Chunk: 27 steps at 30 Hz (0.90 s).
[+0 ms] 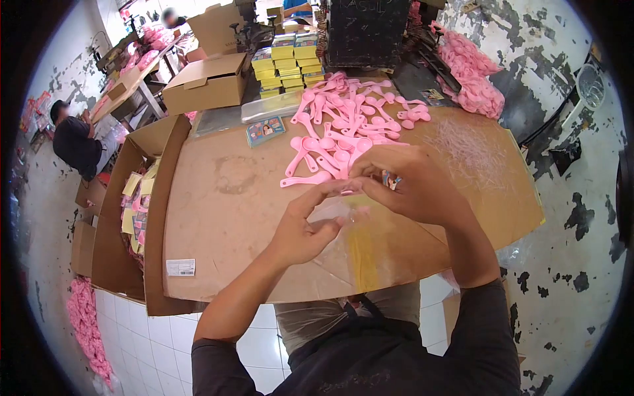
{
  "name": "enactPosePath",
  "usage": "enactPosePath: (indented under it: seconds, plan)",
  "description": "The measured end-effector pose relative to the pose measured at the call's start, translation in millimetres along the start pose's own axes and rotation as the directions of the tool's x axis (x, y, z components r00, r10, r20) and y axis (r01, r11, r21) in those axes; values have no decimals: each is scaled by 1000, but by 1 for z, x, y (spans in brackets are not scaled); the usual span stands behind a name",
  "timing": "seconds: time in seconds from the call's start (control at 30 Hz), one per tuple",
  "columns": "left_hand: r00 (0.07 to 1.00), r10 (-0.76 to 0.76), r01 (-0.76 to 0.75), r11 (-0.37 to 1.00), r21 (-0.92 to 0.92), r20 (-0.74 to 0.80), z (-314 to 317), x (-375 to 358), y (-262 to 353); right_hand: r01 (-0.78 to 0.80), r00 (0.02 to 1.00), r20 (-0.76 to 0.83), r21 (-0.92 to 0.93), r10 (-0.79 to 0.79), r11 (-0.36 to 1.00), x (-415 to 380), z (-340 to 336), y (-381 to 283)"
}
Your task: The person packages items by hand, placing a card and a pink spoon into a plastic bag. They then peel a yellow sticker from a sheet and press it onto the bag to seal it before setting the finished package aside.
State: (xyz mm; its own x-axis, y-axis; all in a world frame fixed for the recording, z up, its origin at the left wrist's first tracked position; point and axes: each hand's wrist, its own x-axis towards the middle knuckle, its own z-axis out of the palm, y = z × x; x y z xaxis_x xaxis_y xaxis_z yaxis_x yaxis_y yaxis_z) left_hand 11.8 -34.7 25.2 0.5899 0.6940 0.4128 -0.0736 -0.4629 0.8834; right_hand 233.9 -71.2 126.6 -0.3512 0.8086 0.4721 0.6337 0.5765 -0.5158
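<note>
- Right hand (416,181): thumb and forefinger pinched at the upper edge of a clear bag (337,212), apparently to steady its mouth.
- Left hand (300,231): forefinger reached the same edge, thumb lay lower against the film, apart from it, perhaps to spread the bag; whether these fingers gripped it could not be told.
- Bag: held above the near part of the desk, in front of the torso, probably for a close view of its mouth; contents unclear.
- Card (391,179): partly hidden at the right hand; its exact hold could not be told.
- Yellow strip (363,254): at the near edge, below the hands.
- Spoons (343,122): pink, in a loose heap just beyond the hands, likely for easy reach.
- Strips (472,152): clear, in a tangle at the right, apart from the spoons.
- Card pile (265,132): left of the spoons, picture upward.
- Desk (224,231): cardboard-topped, a label (180,266) at its near left.
- Open box (175,191): against the left side, holding cards and pink items, presumably there to collect them.
- Stacks (287,59): yellow-edged, at the far side, seemingly spare stock.
</note>
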Motion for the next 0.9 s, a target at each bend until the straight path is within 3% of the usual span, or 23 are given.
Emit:
enactPosePath:
  seconds: [0.1,0.23,0.3,0.33,0.4,0.53,0.7,0.83,0.9]
  plan:
    - [993,-63,60,998,-37,-97,11,5,2,-15,999,47,24,14,1000,-2,3,-1]
    - [976,-180,158,972,-172,-119,7,6,6,-45,998,-46,72,48,996,-3,13,4]
    - [975,-170,130,958,-257,-141,8,7,8,-87,988,-113,122,101,989,-2,19,5]
    - [974,-166,115,947,-299,-153,9,8,8,14,982,-187,24,-9,1000,0,24,8]
    - [971,-199,165,961,-223,-136,3,6,2,192,925,-294,-190,-243,963,3,32,14]
    - [968,-182,180,983,-27,-170,5,1,-6,279,914,-147,-447,-377,850,0,39,8]
    - [986,8,42,955,294,-164,8,2,0,351,887,-11,-634,-461,690,0,49,14]
    - [991,66,-18,929,370,-116,12,1,-4,232,921,-147,-538,-361,811,6,45,30]
    - [993,-29,53,974,220,-110,9,2,5,117,915,-297,-450,-272,886,5,26,53]
